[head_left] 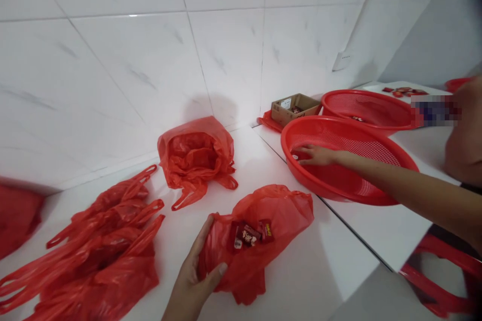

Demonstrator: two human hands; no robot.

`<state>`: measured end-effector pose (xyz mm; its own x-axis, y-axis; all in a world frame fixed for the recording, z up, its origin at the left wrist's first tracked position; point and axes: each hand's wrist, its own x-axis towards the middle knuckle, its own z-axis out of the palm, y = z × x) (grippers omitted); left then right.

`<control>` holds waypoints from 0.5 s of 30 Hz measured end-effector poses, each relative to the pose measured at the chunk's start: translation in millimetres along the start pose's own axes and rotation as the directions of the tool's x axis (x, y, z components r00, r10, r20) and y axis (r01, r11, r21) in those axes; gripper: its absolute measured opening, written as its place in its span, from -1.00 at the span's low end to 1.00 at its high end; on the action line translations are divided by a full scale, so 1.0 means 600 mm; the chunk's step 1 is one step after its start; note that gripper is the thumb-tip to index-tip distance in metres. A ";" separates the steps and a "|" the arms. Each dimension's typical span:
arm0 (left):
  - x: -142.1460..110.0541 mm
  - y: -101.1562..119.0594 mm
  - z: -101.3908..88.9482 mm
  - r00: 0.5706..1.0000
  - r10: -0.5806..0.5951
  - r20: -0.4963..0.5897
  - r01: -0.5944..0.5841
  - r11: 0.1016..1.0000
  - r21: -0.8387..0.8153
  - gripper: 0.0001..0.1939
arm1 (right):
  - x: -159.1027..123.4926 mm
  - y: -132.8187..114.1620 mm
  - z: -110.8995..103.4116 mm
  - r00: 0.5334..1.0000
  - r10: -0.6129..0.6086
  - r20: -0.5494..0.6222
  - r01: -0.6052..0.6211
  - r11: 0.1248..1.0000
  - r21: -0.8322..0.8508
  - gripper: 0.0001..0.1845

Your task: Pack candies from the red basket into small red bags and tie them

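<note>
Several red carrier bags (pixel 109 256) are lying heaped at the left. The left hand (pixel 198 268) is gripping the left edge of a thin, translucent red bag (pixel 288 215), which is gaping on the white table (pixel 320 266); inside, dark-red packets (pixel 250 235) are showing pale and yellow print, too small to read. A cardboard box (pixel 282 116) is bearing a white label (pixel 286 104), likewise illegible. The right hand (pixel 320 154) is showing inside a perforated red basket (pixel 365 141); whether it is holding anything, I cannot tell.

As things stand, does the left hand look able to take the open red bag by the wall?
Probably not without letting go: the left hand is gripping another bag with packets in it. Otherwise the way looks free: only white tabletop seems to separate hand and the bag by the wall.
</note>
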<state>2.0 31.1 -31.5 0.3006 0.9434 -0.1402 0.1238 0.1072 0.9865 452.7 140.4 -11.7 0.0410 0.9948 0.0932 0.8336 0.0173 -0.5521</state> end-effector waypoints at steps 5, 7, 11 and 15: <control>0.001 -0.005 -0.004 1.000 -0.008 -0.007 0.008 1.000 0.015 -0.23 | -0.009 -0.033 0.018 0.987 -0.027 0.161 0.027 1.000 -0.003 -0.78; 0.000 -0.006 -0.006 1.000 -0.005 -0.004 0.005 1.000 0.026 -0.24 | -0.012 -0.046 0.022 0.980 -0.018 0.196 0.015 1.000 0.018 -0.85; -0.001 -0.002 -0.007 1.000 -0.003 0.009 0.003 1.000 0.002 -0.22 | -0.007 -0.062 0.012 0.968 0.011 0.249 -0.029 0.997 0.071 -0.91; -0.003 0.006 -0.004 0.999 0.017 -0.035 -0.018 1.000 -0.014 -0.19 | 0.009 -0.090 -0.033 0.979 0.079 0.187 -0.104 0.987 0.124 -0.87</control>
<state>-0.6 30.5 -27.5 0.2698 0.9554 -0.1203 0.1054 0.0949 0.9899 418.6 142.6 35.0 0.0033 0.9942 -0.1077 0.7502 -0.0737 -0.6571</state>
